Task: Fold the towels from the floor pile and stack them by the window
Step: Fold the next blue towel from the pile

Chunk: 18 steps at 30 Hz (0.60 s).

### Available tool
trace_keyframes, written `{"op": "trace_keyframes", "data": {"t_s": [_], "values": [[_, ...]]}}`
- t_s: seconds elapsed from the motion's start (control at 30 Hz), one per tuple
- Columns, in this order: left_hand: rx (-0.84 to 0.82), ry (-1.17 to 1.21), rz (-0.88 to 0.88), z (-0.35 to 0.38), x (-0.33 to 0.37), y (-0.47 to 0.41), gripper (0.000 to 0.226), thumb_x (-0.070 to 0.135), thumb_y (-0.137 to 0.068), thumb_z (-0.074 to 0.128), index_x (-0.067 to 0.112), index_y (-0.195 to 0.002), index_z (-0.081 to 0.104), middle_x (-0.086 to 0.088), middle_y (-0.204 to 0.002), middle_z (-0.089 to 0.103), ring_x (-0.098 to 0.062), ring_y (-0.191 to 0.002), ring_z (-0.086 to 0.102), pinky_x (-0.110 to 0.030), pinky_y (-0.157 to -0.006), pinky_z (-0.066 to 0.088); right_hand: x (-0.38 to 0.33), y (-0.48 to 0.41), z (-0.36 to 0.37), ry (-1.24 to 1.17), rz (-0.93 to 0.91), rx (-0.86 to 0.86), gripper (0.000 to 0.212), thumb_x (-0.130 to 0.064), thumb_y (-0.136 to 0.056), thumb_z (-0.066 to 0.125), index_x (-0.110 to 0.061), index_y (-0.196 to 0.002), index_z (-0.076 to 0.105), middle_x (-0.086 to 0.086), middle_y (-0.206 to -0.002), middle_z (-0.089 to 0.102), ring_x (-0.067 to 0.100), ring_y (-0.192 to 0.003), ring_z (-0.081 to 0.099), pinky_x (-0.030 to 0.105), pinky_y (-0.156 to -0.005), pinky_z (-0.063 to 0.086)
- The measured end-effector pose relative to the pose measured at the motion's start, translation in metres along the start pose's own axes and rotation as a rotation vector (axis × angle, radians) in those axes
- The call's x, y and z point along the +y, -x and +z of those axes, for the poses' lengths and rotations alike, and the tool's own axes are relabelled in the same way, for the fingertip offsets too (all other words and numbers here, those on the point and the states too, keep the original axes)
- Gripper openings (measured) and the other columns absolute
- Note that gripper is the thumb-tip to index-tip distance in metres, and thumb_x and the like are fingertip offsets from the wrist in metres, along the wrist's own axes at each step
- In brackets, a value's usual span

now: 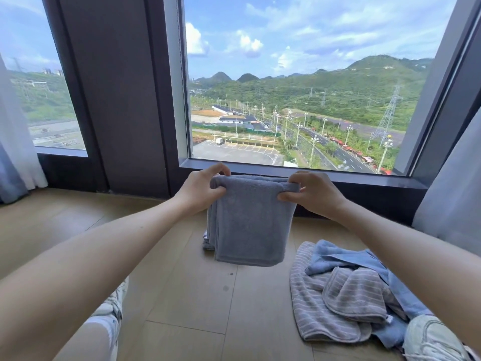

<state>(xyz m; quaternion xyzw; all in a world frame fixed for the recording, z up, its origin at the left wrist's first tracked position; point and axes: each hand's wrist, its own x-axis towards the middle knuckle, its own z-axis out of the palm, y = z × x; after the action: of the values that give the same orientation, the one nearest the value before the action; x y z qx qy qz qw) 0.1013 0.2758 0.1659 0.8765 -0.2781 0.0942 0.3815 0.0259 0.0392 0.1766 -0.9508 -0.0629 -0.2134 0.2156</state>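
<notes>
The left hand (201, 190) and right hand (312, 196), held apart, each pinch a top corner of the grey towel (250, 225), which hangs between them, likely to square the fold. The unfolded pile (346, 295) lies below the right hand.

Grey-blue towel (250, 225): folded in several layers, hanging upright above the floor (192, 295), pinched at its top corners by the left hand (200, 190) and right hand (316, 195). Edges of folded cloth (205, 242) show on the floor behind its lower left side, mostly hidden. Pile to the right, unfolded and crumpled: a large grey striped towel (312, 316), a light blue towel (346, 259) and a small grey striped towel (356, 293) on top.
</notes>
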Motion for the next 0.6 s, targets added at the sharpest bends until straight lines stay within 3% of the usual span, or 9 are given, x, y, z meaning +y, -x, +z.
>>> {"op": "trace_keyframes", "data": {"t_s": [0.1,0.13,0.23,0.3,0.4,0.6], "values": [[0.013,0.008,0.036,0.001,0.003,0.001,0.027,0.006,-0.084,0.054,0.025,-0.102,0.059,-0.01,-0.063,0.051,-0.009,-0.05,0.035,-0.021,-0.053,0.035,-0.002,-0.002,-0.002,-0.047,0.036,0.07,0.022,-0.028,-0.077,0.074,-0.013,-0.074,0.057,0.002,-0.076,0.055,0.019,-0.073,0.047,0.027,-0.061,0.035],[0.011,-0.005,0.056,0.0,0.004,0.001,0.03,0.005,-0.084,0.054,0.024,-0.107,0.061,-0.005,-0.064,0.05,-0.007,-0.051,0.036,-0.02,-0.054,0.036,-0.003,-0.002,-0.003,-0.06,0.044,0.082,0.022,-0.027,-0.077,0.074,-0.012,-0.076,0.058,0.004,-0.077,0.055,0.02,-0.074,0.047,0.026,-0.061,0.035],[0.033,-0.043,0.129,0.0,0.005,0.002,0.032,0.005,-0.084,0.059,0.022,-0.111,0.066,-0.001,-0.094,0.057,-0.003,-0.068,0.045,-0.012,-0.066,0.039,-0.006,-0.001,-0.006,-0.062,0.053,0.088,0.026,-0.026,-0.079,0.073,-0.003,-0.083,0.062,0.011,-0.083,0.059,0.023,-0.077,0.05,0.03,-0.064,0.035],[0.044,-0.014,0.124,0.0,0.004,0.002,0.023,0.006,-0.083,0.062,0.019,-0.1,0.069,0.003,-0.088,0.057,-0.001,-0.066,0.046,-0.007,-0.063,0.037,-0.009,-0.001,-0.006,-0.075,0.058,0.089,0.026,-0.026,-0.079,0.072,-0.002,-0.084,0.062,0.009,-0.081,0.058,0.022,-0.076,0.048,0.03,-0.063,0.035],[0.012,-0.021,0.034,-0.002,0.005,0.003,0.013,0.008,-0.081,0.062,0.021,-0.077,0.062,0.007,-0.061,0.052,-0.003,-0.053,0.042,-0.007,-0.049,0.033,-0.012,-0.002,-0.006,-0.115,0.079,0.091,0.023,-0.026,-0.079,0.073,-0.008,-0.084,0.059,0.003,-0.075,0.052,0.017,-0.07,0.044,0.024,-0.058,0.035],[0.076,0.06,-0.055,-0.01,0.015,-0.003,0.023,0.012,-0.085,0.059,0.018,-0.066,0.048,0.003,-0.062,0.047,-0.008,-0.057,0.04,-0.021,-0.052,0.033,-0.006,-0.003,-0.007,-0.359,0.192,0.093,0.031,-0.022,-0.077,0.075,-0.019,-0.086,0.046,-0.001,-0.077,0.055,0.011,-0.067,0.049,0.022,-0.057,0.039]]}}
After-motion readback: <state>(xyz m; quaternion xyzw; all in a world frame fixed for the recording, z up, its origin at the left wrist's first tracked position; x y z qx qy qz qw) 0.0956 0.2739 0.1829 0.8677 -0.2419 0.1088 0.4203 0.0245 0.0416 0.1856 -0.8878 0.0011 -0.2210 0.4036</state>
